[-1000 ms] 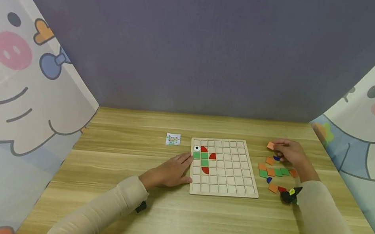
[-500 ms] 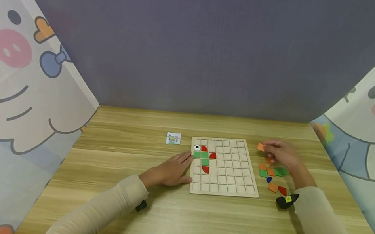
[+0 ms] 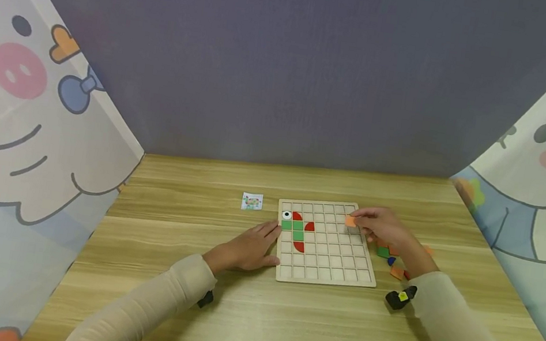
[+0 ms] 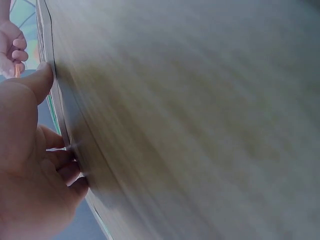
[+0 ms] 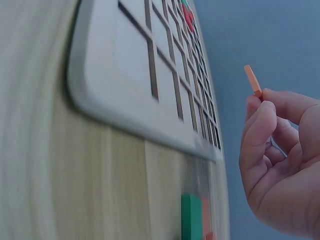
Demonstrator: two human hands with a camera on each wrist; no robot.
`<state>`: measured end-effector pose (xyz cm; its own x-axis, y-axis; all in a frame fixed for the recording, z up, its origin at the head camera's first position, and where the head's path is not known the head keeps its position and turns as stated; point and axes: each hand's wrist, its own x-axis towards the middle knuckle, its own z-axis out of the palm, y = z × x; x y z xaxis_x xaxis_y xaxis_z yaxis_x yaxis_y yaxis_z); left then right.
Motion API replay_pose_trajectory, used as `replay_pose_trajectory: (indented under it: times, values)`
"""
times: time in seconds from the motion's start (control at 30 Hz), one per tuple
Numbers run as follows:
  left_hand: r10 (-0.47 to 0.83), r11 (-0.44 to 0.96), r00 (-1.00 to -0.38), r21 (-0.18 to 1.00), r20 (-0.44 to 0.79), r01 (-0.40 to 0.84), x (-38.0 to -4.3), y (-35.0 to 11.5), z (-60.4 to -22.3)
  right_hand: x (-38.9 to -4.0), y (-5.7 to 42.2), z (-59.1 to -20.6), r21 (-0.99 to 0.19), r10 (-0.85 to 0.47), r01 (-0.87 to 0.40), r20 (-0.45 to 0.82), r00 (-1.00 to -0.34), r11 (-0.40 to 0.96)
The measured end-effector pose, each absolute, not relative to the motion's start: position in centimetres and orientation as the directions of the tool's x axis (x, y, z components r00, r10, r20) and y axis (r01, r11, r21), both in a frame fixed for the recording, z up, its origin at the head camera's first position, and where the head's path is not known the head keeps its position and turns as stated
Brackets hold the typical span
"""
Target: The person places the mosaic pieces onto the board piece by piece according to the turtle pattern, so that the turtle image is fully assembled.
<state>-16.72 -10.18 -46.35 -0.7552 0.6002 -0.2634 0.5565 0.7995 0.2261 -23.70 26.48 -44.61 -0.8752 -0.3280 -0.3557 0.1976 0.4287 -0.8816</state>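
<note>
An orange square tile [image 3: 351, 221] is pinched between the thumb and fingertips of my right hand [image 3: 384, 229], above the right side of the wooden grid board [image 3: 325, 285]. In the right wrist view the orange tile [image 5: 253, 80] stands on edge in the fingertips, raised over the board. My left hand [image 3: 253, 247] lies at the board's left edge, its fingers extended and touching the rim. On the board's upper left sit green square tiles [image 3: 299, 226], red quarter-round tiles [image 3: 299, 247] and a round eye tile [image 3: 287, 215].
Several loose orange, green, blue and red tiles [image 3: 396, 272] lie right of the board, partly hidden by the right hand and forearm. A small printed picture card [image 3: 251, 202] lies left of the board. A dark wall [image 3: 306, 82] stands behind the wooden table [image 3: 281, 335].
My right hand has carried the orange tile leftward from beside the loose tiles to over the board's right side. My left hand has stayed at the board's left edge.
</note>
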Motion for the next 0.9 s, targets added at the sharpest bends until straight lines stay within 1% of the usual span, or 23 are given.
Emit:
replay_pose_trajectory:
  times: [0.2, 0.33, 0.57, 0.73, 0.9]
  values:
    - [0.597, 0.802, -0.759, 0.224, -0.26, 0.554, -16.7, -10.2, -46.4, -23.4, 24.5, -44.9, -0.882, -0.356, 0.196, -0.365, -0.86, 0.429]
    - [0.597, 0.802, -0.76, 0.231, -0.257, 0.551, -16.6, -10.2, -46.3, -23.2, 23.2, -44.9, -0.876, -0.383, 0.168, -0.361, -0.85, 0.453]
    - [0.595, 0.804, -0.761, 0.211, -0.259, 0.556, -16.7, -10.2, -46.4, -22.9, 20.9, -45.5, -0.865, -0.416, 0.115, -0.347, -0.84, 0.489]
    - [0.589, 0.808, -0.765, 0.213, -0.261, 0.549, -16.7, -10.2, -46.4, -22.6, 19.4, -45.6, -0.865, -0.431, 0.107, -0.347, -0.833, 0.489]
    - [0.591, 0.806, -0.764, 0.226, -0.259, 0.547, -16.7, -10.2, -46.4, -22.5, 18.2, -45.6, -0.833, -0.42, 0.061, -0.339, -0.842, 0.55]
